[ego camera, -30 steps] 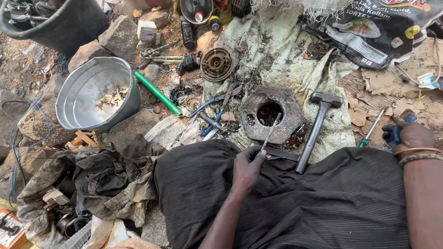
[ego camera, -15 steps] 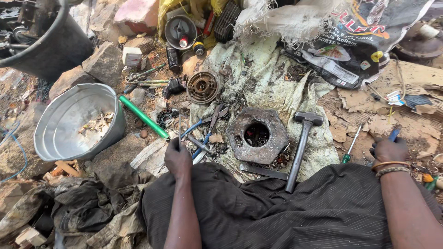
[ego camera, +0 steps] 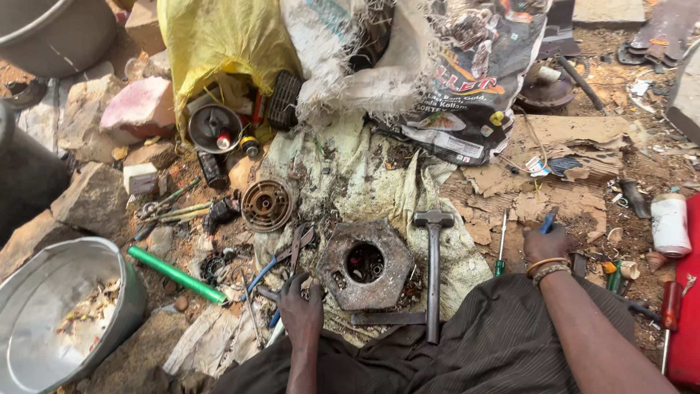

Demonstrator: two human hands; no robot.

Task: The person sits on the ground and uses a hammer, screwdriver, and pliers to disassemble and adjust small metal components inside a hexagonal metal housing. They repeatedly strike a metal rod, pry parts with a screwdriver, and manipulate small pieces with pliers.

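My left hand (ego camera: 301,312) lies with its fingers apart on a heap of small tools, just left of a rusty hexagonal metal part (ego camera: 394,281) with a round hole. Blue-handled pliers (ego camera: 293,252) lie right above its fingertips. A hammer (ego camera: 433,277) lies to the right of the hexagonal part, head pointing away from me. My right hand (ego camera: 545,246), with bracelets on the wrist, rests on the ground at the right and is closed around a blue-handled tool (ego camera: 549,219). A green-handled screwdriver (ego camera: 500,252) lies between the hammer and that hand.
A metal basin (ego camera: 44,292) with scraps stands at the lower left, with a green tube (ego camera: 176,274) beside it. A round rusty disc (ego camera: 266,205), stones, sacks (ego camera: 226,36) and cardboard lie further off. A white canister (ego camera: 669,225) and red-handled screwdriver (ego camera: 667,306) sit at the right.
My left hand left the hole of the hexagonal part, swung left to the tool heap, and now rests beside the part. The camera view tilted upward, showing more of the sacks.
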